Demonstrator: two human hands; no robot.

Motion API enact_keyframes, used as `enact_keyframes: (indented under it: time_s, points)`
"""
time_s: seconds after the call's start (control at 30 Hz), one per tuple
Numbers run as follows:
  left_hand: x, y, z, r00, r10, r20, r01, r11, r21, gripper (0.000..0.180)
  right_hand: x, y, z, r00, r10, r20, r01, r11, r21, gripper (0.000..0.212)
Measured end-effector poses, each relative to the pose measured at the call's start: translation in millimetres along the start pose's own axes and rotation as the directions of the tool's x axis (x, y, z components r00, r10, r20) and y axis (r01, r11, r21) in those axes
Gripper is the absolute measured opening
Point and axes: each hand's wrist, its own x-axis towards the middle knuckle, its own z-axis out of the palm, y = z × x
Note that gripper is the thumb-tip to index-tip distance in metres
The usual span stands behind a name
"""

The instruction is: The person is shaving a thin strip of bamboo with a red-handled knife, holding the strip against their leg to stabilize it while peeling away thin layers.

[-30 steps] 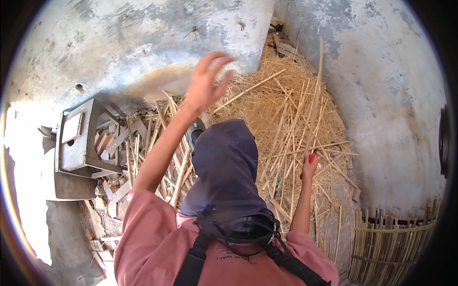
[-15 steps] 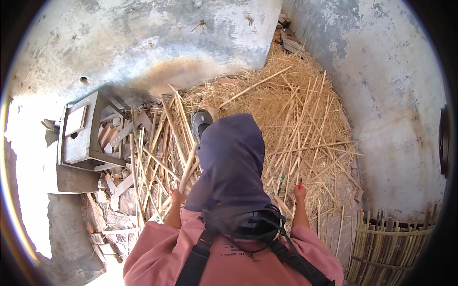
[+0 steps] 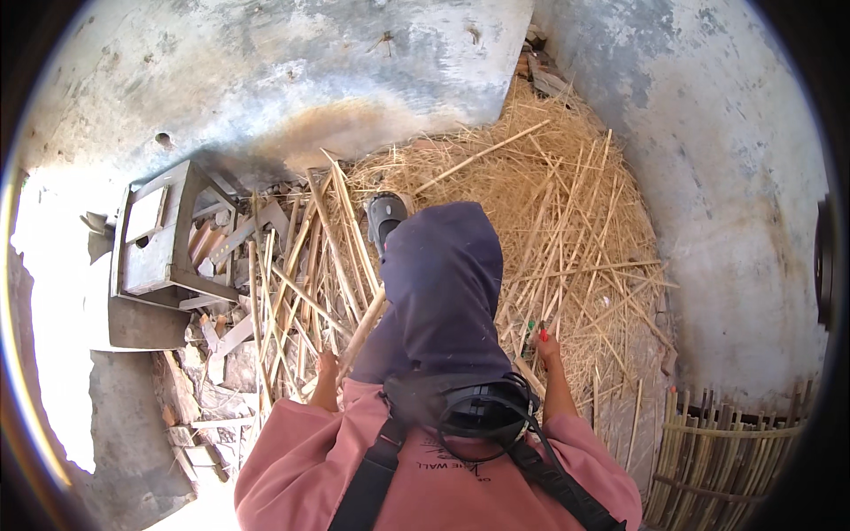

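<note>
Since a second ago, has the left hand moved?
Yes. The left hand has come down from up against the grey wall to low beside the knee, among the bamboo sticks, near the pink sleeve.

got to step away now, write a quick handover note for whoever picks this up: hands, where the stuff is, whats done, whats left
Left hand: low at the person's left side, at a thick pale stalk slanting among the bamboo sticks; grip cannot be told.
Right hand: low at the right, against the straw pile; whether it holds anything cannot be told.
Things: loose sticks left of the dark-trousered knee, straw ahead and right, wooden stool on its side at left, woven bamboo panel lower right.
Done: nothing visibly sorted.
Left: sticks and straw lie mixed.
</note>
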Motion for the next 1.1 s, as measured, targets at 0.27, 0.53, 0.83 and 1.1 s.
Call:
enact_keyframes:
  time_s: [0.27,0.53,0.83,1.1]
  points:
    - [19,10,-133,0.944,0.121,-0.306,-0.208,0.940,-0.271,0.031,-7,-12,1,0.997,-0.039,-0.073,0.047,0.992,0.116,0.025]
    - [-36,183,-331,0.794,0.360,-0.490,-0.608,0.454,-0.651,0.033,20,6,6,0.985,-0.054,-0.161,0.048,0.998,-0.037,0.023]
    - [-64,245,-389,0.742,0.444,-0.502,-0.660,0.354,-0.662,0.027,-2,-6,11,0.982,-0.114,-0.148,0.107,0.993,-0.055,0.026]
    - [-125,296,-453,0.558,0.479,-0.678,-0.813,0.152,-0.562,0.028,2,-88,-28,0.939,-0.256,-0.230,0.287,0.951,0.115,0.030]
